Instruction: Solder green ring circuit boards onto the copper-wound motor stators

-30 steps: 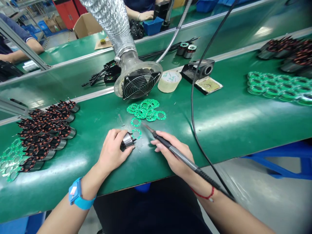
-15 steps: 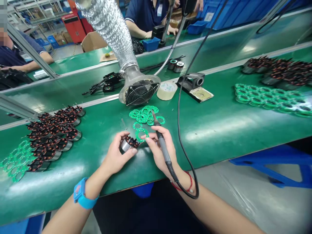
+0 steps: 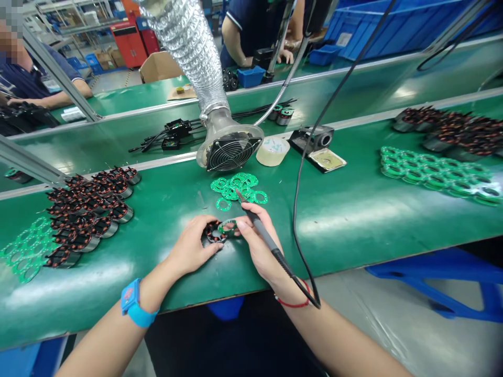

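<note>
My left hand [image 3: 195, 242] is closed round a motor stator [image 3: 216, 233], a metal ring with black and copper windings, whose open top faces me. In my right hand [image 3: 260, 236] are two things. Thumb and fingertips pinch a green ring-shaped circuit board [image 3: 227, 226], tilted over the right edge of the stator; I cannot tell whether they touch. A soldering iron [image 3: 262, 230] lies across the same hand, its tip pointing up and left towards a loose pile of green ring boards [image 3: 238, 184]. One loose ring board [image 3: 223, 204] lies just beyond the stator.
A fume extractor hood [image 3: 231, 149] hangs behind the pile. Beside it stand a tape roll [image 3: 272, 152] and a soldering iron stand [image 3: 320, 144]. Rows of stators [image 3: 92, 214] are at left, more stators [image 3: 451, 131] and ring boards [image 3: 436, 173] at right. The iron's cable [image 3: 295, 209] hangs down at right.
The stator has turned so its open top faces me and sits slightly lower. My right hand has brought the ring board left and down, over the stator's edge, tilting it.
</note>
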The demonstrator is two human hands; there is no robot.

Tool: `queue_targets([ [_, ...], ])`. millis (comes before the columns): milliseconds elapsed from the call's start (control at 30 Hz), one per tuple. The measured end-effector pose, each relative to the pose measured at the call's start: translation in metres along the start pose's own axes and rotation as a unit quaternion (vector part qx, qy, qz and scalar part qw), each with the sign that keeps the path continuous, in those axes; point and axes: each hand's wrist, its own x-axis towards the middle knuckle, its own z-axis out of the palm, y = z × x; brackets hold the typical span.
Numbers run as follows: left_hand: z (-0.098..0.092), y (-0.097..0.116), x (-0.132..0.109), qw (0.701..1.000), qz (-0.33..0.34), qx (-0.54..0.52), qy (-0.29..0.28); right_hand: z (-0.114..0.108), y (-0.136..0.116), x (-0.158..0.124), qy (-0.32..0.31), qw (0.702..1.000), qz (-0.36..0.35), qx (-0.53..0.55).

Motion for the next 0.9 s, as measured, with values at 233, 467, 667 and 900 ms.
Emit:
queue_targets([
  [233, -0.005, 0.001, 0.001, 0.997, 0.028, 0.070, 0.010, 0.003, -0.007, 0.002, -0.092, 0.970, -0.095, -0.203],
  [467, -0.012, 0.002, 0.003, 0.998, -0.016, -0.056, -0.011, -0.003, -0.012, -0.011, -0.107, 0.904, -0.077, -0.408],
  [667, -0.011, 0.007, -0.001, 0.999, -0.006, 0.008, -0.040, -0.024, -0.022, -0.003, -0.167, 0.898, -0.012, -0.408],
  [900, -0.006, -0.007, 0.001, 0.993, -0.057, -0.106, 0.018, -0.018, -0.025, 0.008, -0.125, 0.907, -0.060, -0.398],
])
